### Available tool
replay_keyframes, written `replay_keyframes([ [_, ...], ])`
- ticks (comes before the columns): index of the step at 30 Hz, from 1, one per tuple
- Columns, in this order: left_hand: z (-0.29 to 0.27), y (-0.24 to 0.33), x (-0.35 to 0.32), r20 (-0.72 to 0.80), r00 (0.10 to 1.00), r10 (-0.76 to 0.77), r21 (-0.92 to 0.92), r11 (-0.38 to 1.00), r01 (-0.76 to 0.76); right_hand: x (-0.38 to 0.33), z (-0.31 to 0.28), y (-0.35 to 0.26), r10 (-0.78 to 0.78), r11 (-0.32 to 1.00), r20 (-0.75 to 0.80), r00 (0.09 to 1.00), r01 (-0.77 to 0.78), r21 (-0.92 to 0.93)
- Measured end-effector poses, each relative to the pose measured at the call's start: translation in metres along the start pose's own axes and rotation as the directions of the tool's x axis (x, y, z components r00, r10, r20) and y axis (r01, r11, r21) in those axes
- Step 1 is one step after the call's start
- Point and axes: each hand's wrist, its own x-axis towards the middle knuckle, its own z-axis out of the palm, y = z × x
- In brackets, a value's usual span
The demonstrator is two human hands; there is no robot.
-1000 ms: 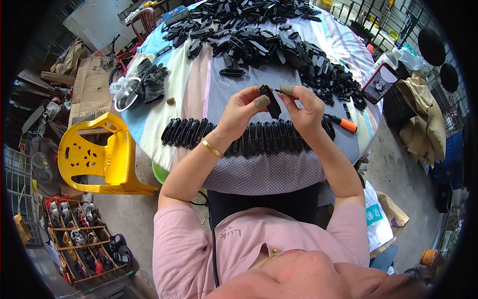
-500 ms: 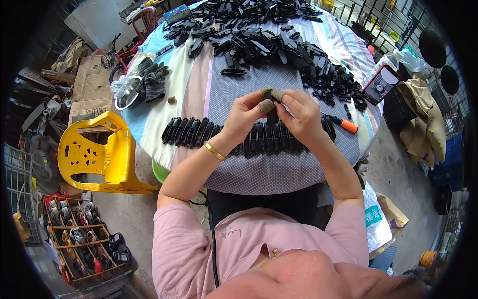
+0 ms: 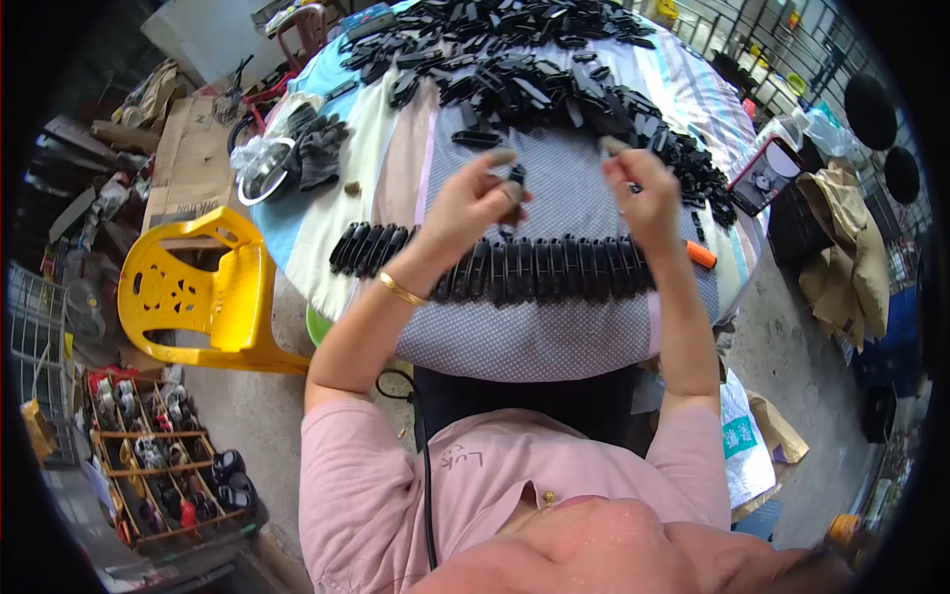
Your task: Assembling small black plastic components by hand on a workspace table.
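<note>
My left hand (image 3: 473,203) is raised over the table, its thumb and fingers closed on a narrow black plastic part (image 3: 516,180). Apart from it on the right, my right hand (image 3: 645,198) is curled with its fingertips pinched; motion blur hides what it holds, if anything. Brownish covers wrap some fingertips on both hands. Below the hands, a curved row of black plastic parts (image 3: 539,270) stands side by side across the cloth. A single black part (image 3: 477,139) lies just beyond my left hand. The large heap of similar black parts (image 3: 524,84) spreads over the far side.
Smaller black pieces (image 3: 698,168) lie at the right, near a phone (image 3: 765,176) propped at the edge. An orange handle (image 3: 701,254) rests by my right forearm. Dark gloves (image 3: 322,148), a bowl (image 3: 267,183) and a small brown lump (image 3: 352,187) sit left. A yellow chair (image 3: 233,297) stands beside the table.
My hands were together on a black part and have separated. My left hand keeps a black part and has shifted slightly left; my right hand has moved right.
</note>
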Motion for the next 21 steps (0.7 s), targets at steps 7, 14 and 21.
replay_keyframes([
  [7, -0.163, 0.010, -0.031, -0.211, 0.897, 0.388, 0.950, 0.299, 0.094, 0.001, -0.034, 0.067, 0.512, 0.612, 0.088, 0.855, -0.291, -0.736],
  [14, -0.205, -0.008, -0.067, -0.425, 0.903, -0.073, 0.757, 0.518, 0.398, 0.001, -0.023, 0.071, 0.594, 0.533, 0.137, 0.793, -0.260, -0.805],
  [21, -0.176, 0.002, -0.059, -0.317, 0.907, 0.279, 0.946, 0.024, 0.323, 0.002, -0.025, 0.064, 0.629, 0.533, 0.123, 0.767, -0.311, -0.787],
])
